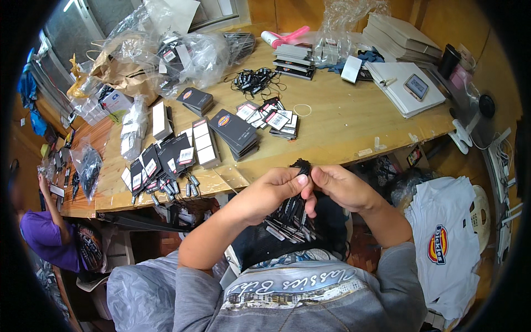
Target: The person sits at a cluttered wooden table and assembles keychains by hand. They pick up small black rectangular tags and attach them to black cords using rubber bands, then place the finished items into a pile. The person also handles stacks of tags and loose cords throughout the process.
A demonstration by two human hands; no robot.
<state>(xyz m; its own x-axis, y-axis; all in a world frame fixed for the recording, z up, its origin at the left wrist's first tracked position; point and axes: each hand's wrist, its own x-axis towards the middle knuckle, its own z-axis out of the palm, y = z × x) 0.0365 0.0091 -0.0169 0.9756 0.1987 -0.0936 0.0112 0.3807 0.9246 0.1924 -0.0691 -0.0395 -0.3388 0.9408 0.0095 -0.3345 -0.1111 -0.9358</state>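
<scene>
Above my lap, my left hand (pixel 282 183) is closed round a bundle of black tag cords (pixel 300 164). The bundle's looped tops stick out over the thumb. Below the fingers hang the cords' many slim black-and-silver ends (pixel 287 228). Right beside it, my right hand (pixel 344 189) has its thumb and fingers pressed together against the bundle; what they pinch is hidden. On the table's near edge lie black hang tags (pixel 166 155) with white labels, with similar cord ends (pixel 192 185) hanging at the edge.
Stacks of dark cards (pixel 232 130), a pile of black cords (pixel 255 81) and clear plastic bags (pixel 204 52) cover the wooden table (pixel 332 122). A phone (pixel 416 87) lies on white sheets at the right. White shirts (pixel 442 221) hang beside me. Another person in purple (pixel 47 235) sits far left.
</scene>
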